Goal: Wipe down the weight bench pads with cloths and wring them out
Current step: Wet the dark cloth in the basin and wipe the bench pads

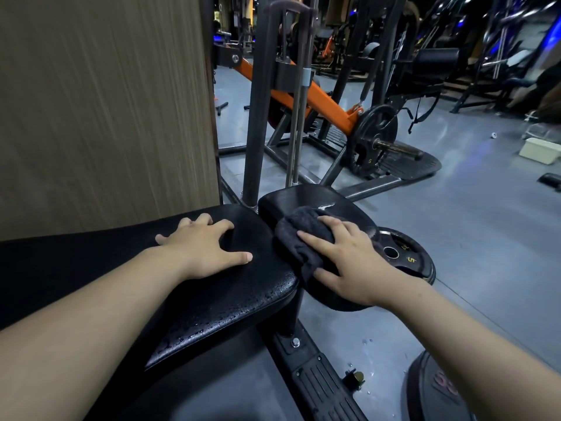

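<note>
A black weight bench fills the lower middle of the view. Its long back pad [212, 302] glistens with water drops near the front edge. My left hand [206, 247] lies flat on this pad with fingers spread, holding nothing. Beyond a narrow gap sits the smaller seat pad [315, 197], which has a small white tear on top. A dark grey cloth [300, 235] is bunched on the seat pad. My right hand [349, 262] presses down on the cloth, fingers wrapped over it.
A wood-grain panel [106, 110] stands close on the left. A black and orange machine frame [303, 95] with a loaded plate [375, 138] rises behind the bench. A weight plate [406, 258] lies on the grey floor by the seat, another [437, 390] at bottom right.
</note>
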The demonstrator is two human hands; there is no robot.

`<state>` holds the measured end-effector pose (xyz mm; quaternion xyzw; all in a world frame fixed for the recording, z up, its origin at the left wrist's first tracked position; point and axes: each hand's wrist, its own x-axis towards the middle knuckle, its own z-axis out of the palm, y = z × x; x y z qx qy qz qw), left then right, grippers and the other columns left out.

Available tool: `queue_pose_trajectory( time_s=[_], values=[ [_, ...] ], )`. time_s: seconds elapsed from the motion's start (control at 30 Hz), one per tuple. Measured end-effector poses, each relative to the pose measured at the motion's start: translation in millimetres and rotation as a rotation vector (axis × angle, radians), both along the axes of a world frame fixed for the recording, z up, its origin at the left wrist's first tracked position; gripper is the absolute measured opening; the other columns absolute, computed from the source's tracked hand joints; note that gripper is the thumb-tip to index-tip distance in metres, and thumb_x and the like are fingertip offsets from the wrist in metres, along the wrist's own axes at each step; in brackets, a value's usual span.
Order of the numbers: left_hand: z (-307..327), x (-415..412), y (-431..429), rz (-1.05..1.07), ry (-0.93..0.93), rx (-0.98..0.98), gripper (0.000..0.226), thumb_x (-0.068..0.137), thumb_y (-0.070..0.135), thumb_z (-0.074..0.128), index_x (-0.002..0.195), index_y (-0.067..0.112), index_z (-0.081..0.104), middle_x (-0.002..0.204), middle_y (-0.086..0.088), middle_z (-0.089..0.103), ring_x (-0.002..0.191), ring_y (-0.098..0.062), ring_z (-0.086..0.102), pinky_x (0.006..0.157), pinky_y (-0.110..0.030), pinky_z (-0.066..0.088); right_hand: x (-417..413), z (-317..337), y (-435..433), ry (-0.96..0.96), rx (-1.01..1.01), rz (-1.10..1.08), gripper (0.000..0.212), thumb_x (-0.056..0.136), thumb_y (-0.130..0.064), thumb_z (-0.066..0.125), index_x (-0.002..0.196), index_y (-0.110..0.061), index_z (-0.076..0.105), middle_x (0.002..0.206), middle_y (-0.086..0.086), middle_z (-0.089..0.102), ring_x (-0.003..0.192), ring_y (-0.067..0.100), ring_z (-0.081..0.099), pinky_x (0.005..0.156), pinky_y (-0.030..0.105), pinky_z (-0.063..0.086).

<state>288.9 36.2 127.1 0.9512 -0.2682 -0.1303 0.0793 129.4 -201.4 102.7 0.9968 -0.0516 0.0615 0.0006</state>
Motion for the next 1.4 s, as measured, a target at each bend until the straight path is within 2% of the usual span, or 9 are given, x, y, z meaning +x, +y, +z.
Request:
queue_pose_trajectory(
  time_s=[0.1,0.23,0.47,0.67,0.83,1.0,1.17,1.33,1.4],
  values=[
    [0.5,-1.9,0.1,0.000,-0.007,0.008,0.081,0.070,0.087,0.049,0.140,0.050,0.033,0.150,0.008,0.030,0.139,-0.027,0.023,0.105,-0.068,0.027,17.4,2.4,7.1,-0.008,-0.064,-0.010,0.063,0.092,-0.054,0.045,0.152,-0.045,0.026,0.158,0.012,0.021,0.131,0.039,0.032,0.106,0.049,0.034],
    [1.4,-3.1,0.1,-0.002,-0.007,0.016,0.082,0.071,0.087,0.049,0.142,0.049,0.033,0.151,0.007,0.028,0.140,-0.027,0.022,0.106,-0.068,0.026,41.8,5.4,15.9,-0.017,-0.108,-0.081,0.063,0.093,-0.055,0.047,0.151,-0.045,0.026,0.157,0.012,0.022,0.126,0.040,0.037,0.101,0.048,0.038],
    [1.3,-1.4,0.9,-0.010,-0.002,0.012,0.083,0.070,0.087,0.048,0.142,0.049,0.032,0.151,0.007,0.028,0.140,-0.027,0.022,0.105,-0.069,0.027,99.7,15.3,14.6,0.015,-0.034,-0.135,0.069,0.086,-0.059,0.054,0.149,-0.044,0.030,0.152,0.009,0.026,0.124,0.041,0.038,0.103,0.054,0.037],
    [0.4,-1.1,1.2,-0.013,-0.013,0.012,0.084,0.071,0.087,0.047,0.143,0.049,0.031,0.149,0.008,0.029,0.139,-0.025,0.022,0.105,-0.068,0.026,162.0,14.6,17.3,0.027,-0.032,-0.175,0.068,0.085,-0.061,0.054,0.148,-0.041,0.034,0.149,0.010,0.028,0.124,0.041,0.036,0.101,0.052,0.035],
    [0.0,-0.4,2.2,-0.016,-0.021,0.018,0.084,0.072,0.087,0.045,0.144,0.048,0.029,0.151,0.008,0.026,0.141,-0.025,0.019,0.107,-0.068,0.024,196.5,17.2,21.0,0.078,-0.070,-0.197,0.063,0.085,-0.066,0.050,0.140,-0.038,0.047,0.139,0.008,0.036,0.122,0.040,0.038,0.101,0.054,0.035],
    [-0.4,1.4,3.5,-0.016,-0.025,0.013,0.085,0.072,0.088,0.044,0.145,0.049,0.026,0.153,0.009,0.024,0.142,-0.023,0.017,0.108,-0.067,0.024,203.7,23.9,5.7,0.143,-0.046,-0.201,0.074,0.077,-0.078,0.044,0.141,-0.041,0.048,0.140,0.007,0.039,0.128,0.039,0.036,0.105,0.053,0.033],
    [-0.2,0.6,4.2,-0.016,-0.018,0.006,0.083,0.073,0.086,0.044,0.146,0.049,0.026,0.155,0.008,0.022,0.143,-0.022,0.016,0.111,-0.068,0.019,197.4,32.4,-31.4,0.183,0.051,-0.325,0.089,0.067,-0.095,0.035,0.142,-0.046,0.045,0.154,0.006,0.028,0.139,0.040,0.029,0.112,0.057,0.027],
    [-1.1,1.8,4.6,-0.020,-0.018,-0.001,0.084,0.073,0.086,0.044,0.146,0.048,0.026,0.155,0.008,0.022,0.143,-0.023,0.016,0.111,-0.069,0.018,170.6,30.3,-74.3,0.122,0.214,-0.414,0.094,0.066,-0.093,0.044,0.146,-0.045,0.038,0.152,0.009,0.027,0.137,0.040,0.034,0.112,0.052,0.033],
    [-1.6,2.4,4.2,-0.022,-0.019,-0.009,0.083,0.073,0.087,0.045,0.145,0.048,0.028,0.153,0.008,0.023,0.142,-0.024,0.017,0.109,-0.070,0.019,154.6,26.8,-79.0,0.093,0.209,-0.398,0.094,0.068,-0.091,0.046,0.148,-0.042,0.036,0.152,0.011,0.027,0.136,0.041,0.034,0.112,0.050,0.034]
  ],
)
